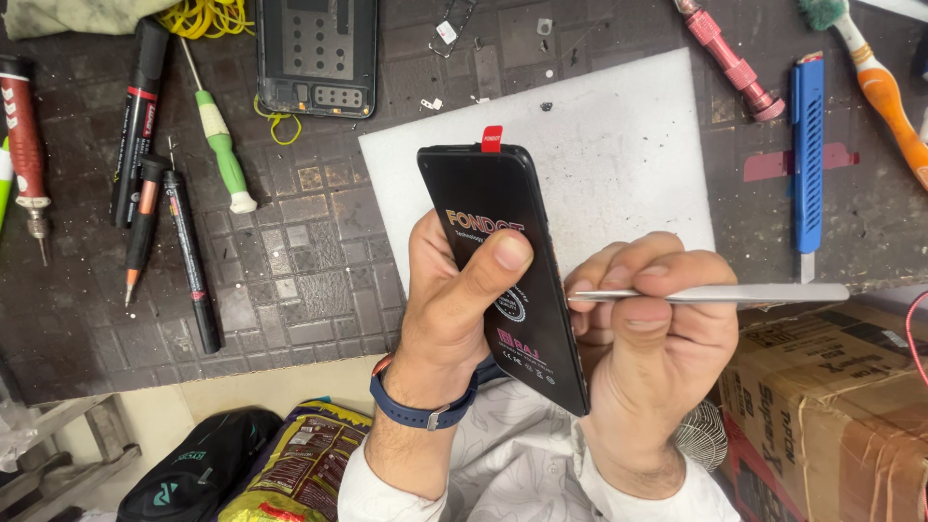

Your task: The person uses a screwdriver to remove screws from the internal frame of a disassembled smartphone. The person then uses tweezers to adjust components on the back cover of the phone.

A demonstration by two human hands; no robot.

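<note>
My left hand grips a black smartphone covered with a printed protective film and a small red pull tab at its top edge; my thumb presses across its face. The phone is held tilted above a white mat. My right hand is closed on a thin silver metal pry tool, whose tip touches the phone's right edge. A blue band sits on my left wrist.
A dark tiled work mat carries a phone back housing, a green-handled screwdriver, black and red pens at left, a pink tool, a blue knife and a toothbrush. A cardboard box stands at lower right; bags lie below.
</note>
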